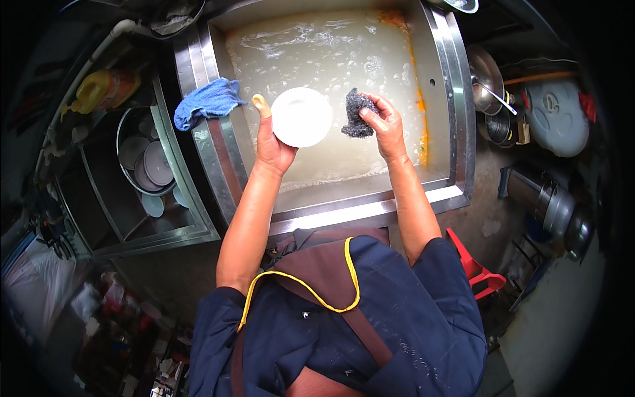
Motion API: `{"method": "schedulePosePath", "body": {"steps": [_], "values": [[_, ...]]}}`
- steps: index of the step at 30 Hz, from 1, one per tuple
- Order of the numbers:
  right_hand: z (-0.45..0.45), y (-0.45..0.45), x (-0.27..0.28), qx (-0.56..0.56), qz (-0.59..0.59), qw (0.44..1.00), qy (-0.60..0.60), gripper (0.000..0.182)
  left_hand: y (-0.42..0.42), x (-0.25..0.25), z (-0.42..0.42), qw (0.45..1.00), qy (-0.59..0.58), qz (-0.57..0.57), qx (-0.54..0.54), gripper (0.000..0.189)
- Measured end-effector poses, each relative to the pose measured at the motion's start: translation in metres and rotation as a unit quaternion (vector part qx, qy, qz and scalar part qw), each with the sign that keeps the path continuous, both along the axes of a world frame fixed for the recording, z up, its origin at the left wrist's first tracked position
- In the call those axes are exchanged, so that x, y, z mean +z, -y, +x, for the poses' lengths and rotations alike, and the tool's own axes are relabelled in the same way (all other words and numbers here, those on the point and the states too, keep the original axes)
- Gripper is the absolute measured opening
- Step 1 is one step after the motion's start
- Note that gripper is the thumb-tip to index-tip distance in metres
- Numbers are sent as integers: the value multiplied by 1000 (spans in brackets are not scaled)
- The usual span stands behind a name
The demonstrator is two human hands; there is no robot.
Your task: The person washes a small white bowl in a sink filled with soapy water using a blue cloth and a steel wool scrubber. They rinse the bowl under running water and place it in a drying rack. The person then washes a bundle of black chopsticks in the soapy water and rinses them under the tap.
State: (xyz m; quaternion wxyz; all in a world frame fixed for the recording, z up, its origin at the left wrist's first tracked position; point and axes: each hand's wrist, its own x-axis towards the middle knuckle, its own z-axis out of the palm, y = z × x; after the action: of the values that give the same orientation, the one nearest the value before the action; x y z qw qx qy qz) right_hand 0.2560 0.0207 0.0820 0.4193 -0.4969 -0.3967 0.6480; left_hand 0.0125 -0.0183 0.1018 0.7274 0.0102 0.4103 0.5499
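A round white dish (302, 117) rests in my left hand (274, 149), its pale face turned up towards me. The thumb of that hand stands up beside the rim and has a yellowish covering at its tip; the other fingers are hidden beneath the dish. In my right hand (389, 126) is a dark grey scouring pad (359, 114), pinched between thumb and fingers. A gap separates the pad from the dish. Both hands are above cloudy, foamy water (337, 164) in a stainless steel sink (337, 206), where orange residue (421, 139) lines the right side.
A blue cloth (208, 103) lies over the sink's left rim. Further left, a second sink (149, 233) holds a basin (120, 149) of stacked dishes. A yellow bottle (101, 92) stands beyond it. To the right are metal pans (483, 74), a grey plastic lid (558, 119) and a red chair (476, 273).
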Motion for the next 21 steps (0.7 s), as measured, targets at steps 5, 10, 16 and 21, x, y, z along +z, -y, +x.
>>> {"method": "schedulePosePath", "body": {"steps": [5,10,16,21], "values": [[-9,2,22,45,63,994,73,42,0,-6,-3,996,-50,-45,-61,100],[-44,4,34,171,281,889,319,43,1,-15,2,988,-106,-52,-96,85],[-105,7,-4,219,179,890,358,36,-2,-32,16,975,-205,-38,-75,71],[-86,-4,-6,401,127,903,83,39,-2,-30,-16,983,-51,-31,-171,85]]}}
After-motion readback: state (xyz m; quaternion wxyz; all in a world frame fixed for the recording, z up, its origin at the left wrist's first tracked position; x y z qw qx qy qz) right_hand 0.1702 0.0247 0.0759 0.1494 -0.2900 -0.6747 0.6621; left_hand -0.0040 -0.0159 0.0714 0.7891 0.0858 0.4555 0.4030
